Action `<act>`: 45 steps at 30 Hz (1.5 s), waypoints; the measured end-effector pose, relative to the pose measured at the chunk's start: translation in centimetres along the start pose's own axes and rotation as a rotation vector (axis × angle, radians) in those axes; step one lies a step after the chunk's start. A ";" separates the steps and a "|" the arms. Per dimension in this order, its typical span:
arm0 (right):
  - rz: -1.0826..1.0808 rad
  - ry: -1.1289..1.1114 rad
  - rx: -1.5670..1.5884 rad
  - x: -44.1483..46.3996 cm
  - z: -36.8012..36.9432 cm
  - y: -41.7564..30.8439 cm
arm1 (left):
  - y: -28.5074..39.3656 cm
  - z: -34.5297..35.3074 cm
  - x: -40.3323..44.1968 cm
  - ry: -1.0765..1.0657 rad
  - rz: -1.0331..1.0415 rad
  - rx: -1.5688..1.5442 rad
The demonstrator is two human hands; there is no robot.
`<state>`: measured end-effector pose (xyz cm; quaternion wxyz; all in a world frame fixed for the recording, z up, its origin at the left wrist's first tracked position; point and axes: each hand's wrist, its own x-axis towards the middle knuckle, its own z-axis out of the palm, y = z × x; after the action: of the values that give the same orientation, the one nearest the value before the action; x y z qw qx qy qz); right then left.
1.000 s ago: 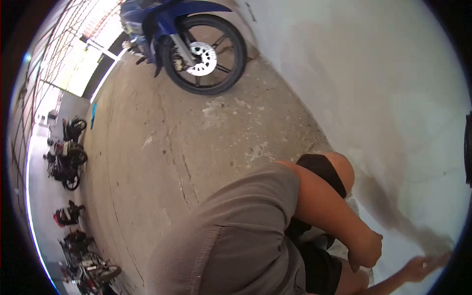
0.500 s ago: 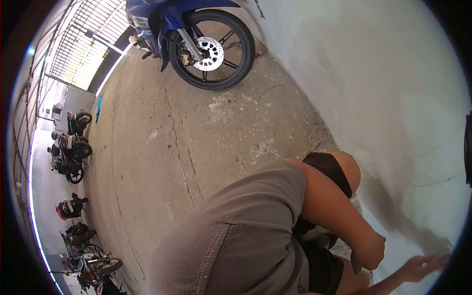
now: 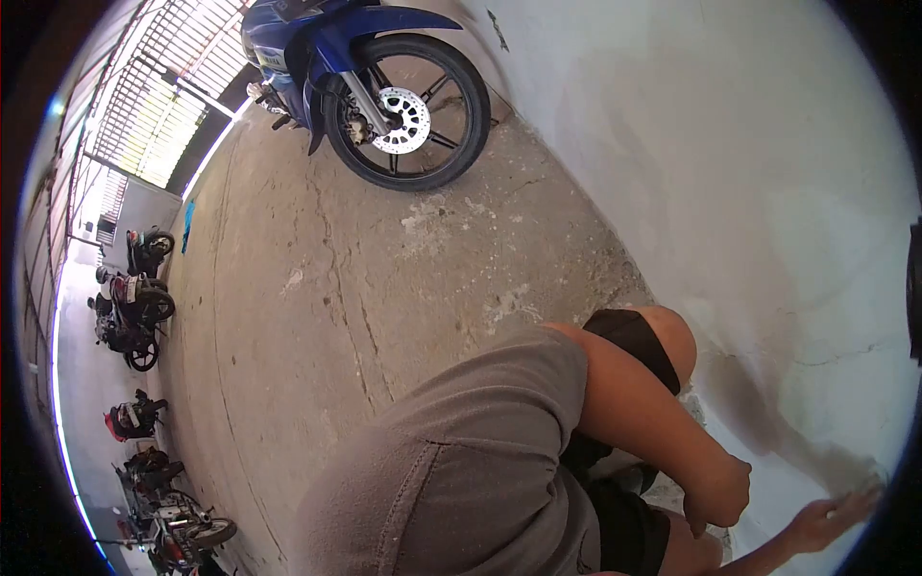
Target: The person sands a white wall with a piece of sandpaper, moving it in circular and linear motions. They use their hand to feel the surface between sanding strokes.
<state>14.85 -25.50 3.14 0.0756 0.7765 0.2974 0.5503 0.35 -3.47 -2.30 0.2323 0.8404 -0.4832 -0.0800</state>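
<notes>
My left arm, in a grey-brown sleeve [image 3: 451,442], reaches down past a bent knee with a black band. At its end my left hand [image 3: 718,494] is curled closed beside the knee, with nothing visible in it. Low on the right, my right hand [image 3: 837,516] is up against the pale wall [image 3: 749,192], a ring on one finger. Its fingers are pressed together around something small and greyish at the fingertips, too indistinct to name. A shadow falls on the wall just above that hand.
A blue motorcycle [image 3: 336,58] stands near the wall at the top, its front wheel toward me. Several other motorcycles [image 3: 130,312] are parked along the far left side. Cracked concrete floor [image 3: 288,336] lies between, with a barred gate [image 3: 158,115] behind.
The whole view has shifted slightly back and forth. My right hand's fingertips sit a little higher on the wall than half a second ago. My left hand keeps its curled shape.
</notes>
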 end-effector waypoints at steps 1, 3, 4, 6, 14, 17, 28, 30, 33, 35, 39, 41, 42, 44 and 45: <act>0.178 -0.032 -0.065 -1.4 0.6 2.2 | 0.0 -0.2 -0.1 -0.001 -0.002 -0.001; 0.286 -0.041 -0.044 -1.9 0.7 2.7 | 0.1 -0.6 -0.3 0.008 -0.002 -0.023; 0.339 -0.045 -0.035 -1.9 0.6 2.8 | 0.0 -0.3 -0.1 0.007 -0.002 -0.021; 0.201 0.026 -0.013 -2.4 1.1 -0.1 | -0.4 0.5 0.6 -0.010 -0.022 0.012; 0.269 -0.006 -0.083 -3.8 1.8 3.5 | -0.1 0.6 0.6 0.039 -0.009 -0.025; 0.140 0.052 -0.060 -1.7 0.9 -0.4 | -0.3 0.6 0.6 0.045 -0.004 -0.038; 0.198 0.192 0.263 3.2 -2.1 -4.3 | -1.2 1.8 2.3 -0.092 -0.019 0.071; 0.009 0.080 0.260 3.0 -2.3 -4.3 | -1.1 2.0 2.5 -0.096 -0.006 0.114; 0.150 0.182 0.189 4.9 -3.0 -2.4 | -0.9 1.8 2.5 -0.075 0.017 0.057; 0.302 0.216 0.310 4.0 -2.6 -2.1 | -0.9 1.9 2.7 -0.086 0.005 0.072; -0.039 -0.019 0.276 1.1 -1.7 -4.3 | -1.2 2.6 2.9 -0.108 0.010 0.067; 0.012 0.040 0.276 2.6 -1.9 -3.0 | -0.9 2.5 2.8 -0.111 0.023 0.071; 0.065 0.100 0.278 3.1 -1.7 -2.1 | -0.6 2.3 2.6 -0.116 0.033 0.076; 0.117 0.156 0.273 2.3 -0.8 -1.0 | -0.3 1.7 2.3 -0.106 0.029 0.073; 0.111 0.175 0.183 1.1 0.5 -0.4 | -0.2 1.3 2.2 -0.097 0.024 0.077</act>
<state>15.41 -24.46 3.59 -0.0523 0.7446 0.3086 0.5896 1.12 -5.64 -3.36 0.1773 0.8379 -0.5067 -0.0991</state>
